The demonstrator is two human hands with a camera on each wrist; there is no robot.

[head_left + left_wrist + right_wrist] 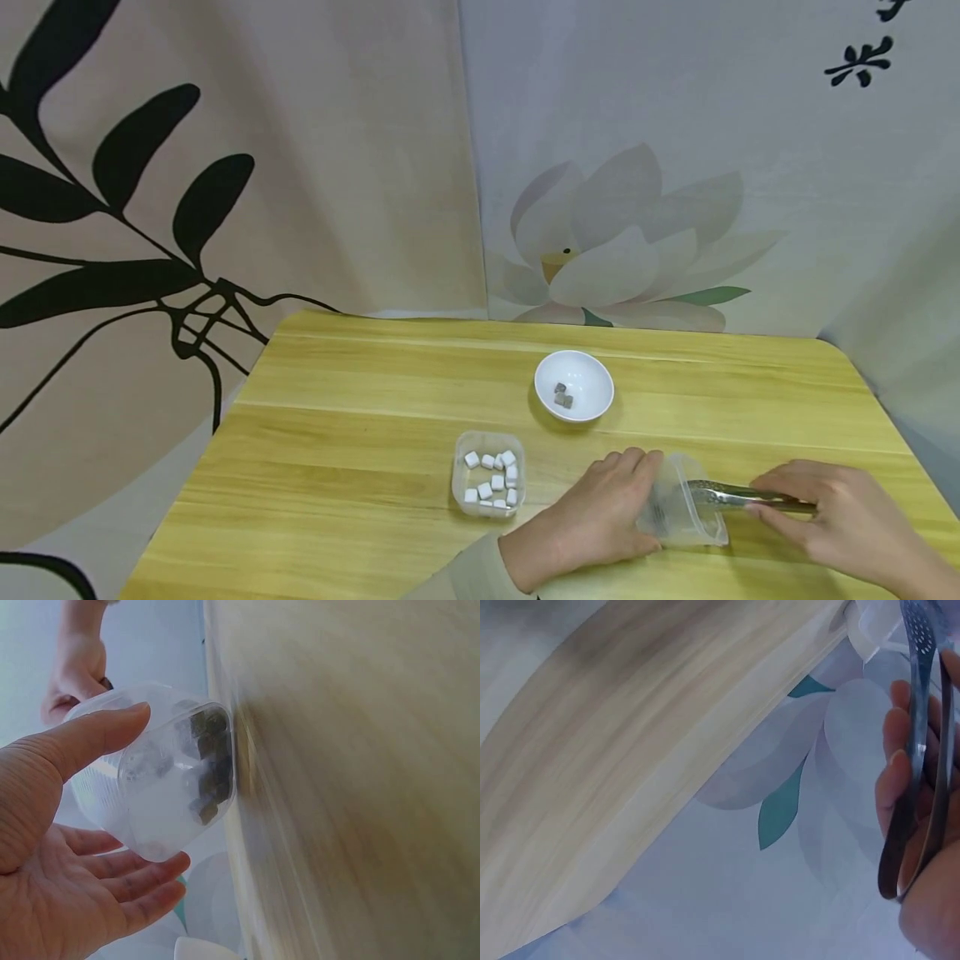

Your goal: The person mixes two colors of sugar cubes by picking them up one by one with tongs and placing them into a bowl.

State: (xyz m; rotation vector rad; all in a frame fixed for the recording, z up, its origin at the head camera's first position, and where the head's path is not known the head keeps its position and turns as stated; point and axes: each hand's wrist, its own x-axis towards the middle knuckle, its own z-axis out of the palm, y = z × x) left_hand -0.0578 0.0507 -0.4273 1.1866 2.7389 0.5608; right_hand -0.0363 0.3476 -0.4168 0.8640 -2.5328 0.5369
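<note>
On its side, mouth toward the right, a clear plastic container (701,529) is gripped by my left hand (592,512). The left wrist view shows the thumb and fingers around its base, and dark greyish cubes (214,765) gathered along the wall nearest the table. My right hand (855,521) holds metal tongs (738,494), whose front ends reach inside the container's mouth. In the right wrist view the tongs (915,750) show perforated tips. Whether the tips pinch a cube cannot be seen.
Behind the container stands a white bowl (596,379) with 3 small grey cubes (562,398) in it. To the left is a square clear container (454,475) holding several white cubes (497,482). The wooden table (337,467) ends at a printed curtain (375,167).
</note>
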